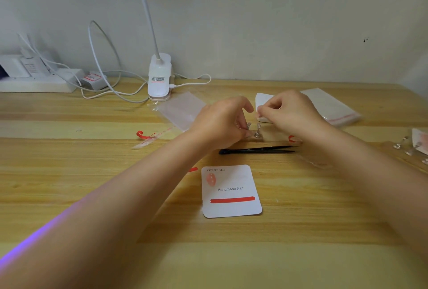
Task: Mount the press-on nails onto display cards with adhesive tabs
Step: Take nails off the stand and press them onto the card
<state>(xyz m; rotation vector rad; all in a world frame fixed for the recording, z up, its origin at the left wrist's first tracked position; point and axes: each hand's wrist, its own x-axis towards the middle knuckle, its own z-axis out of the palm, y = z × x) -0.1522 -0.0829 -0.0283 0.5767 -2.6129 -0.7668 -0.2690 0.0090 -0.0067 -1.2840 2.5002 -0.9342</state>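
A white display card [231, 192] printed "Handmade Nail" lies in front of me, with one pink press-on nail [211, 179] at its upper left and a red strip [232, 200] across its lower part. Beyond it, my left hand [222, 121] grips a small clear nail stand [249, 126] on a wooden holder [256, 138]. My right hand [287, 112] hovers just right of it, fingertips pinched together on something tiny that I cannot make out. Black tweezers [257, 150] lie between the holder and the card.
A clip lamp [159, 77] and white cables stand at the back, a power strip [37, 84] at the far left. Clear bags [183, 109] and a stack of bags [331, 105] lie behind my hands. Red peel strips [143, 135] and clear stands [403, 146] are scattered around.
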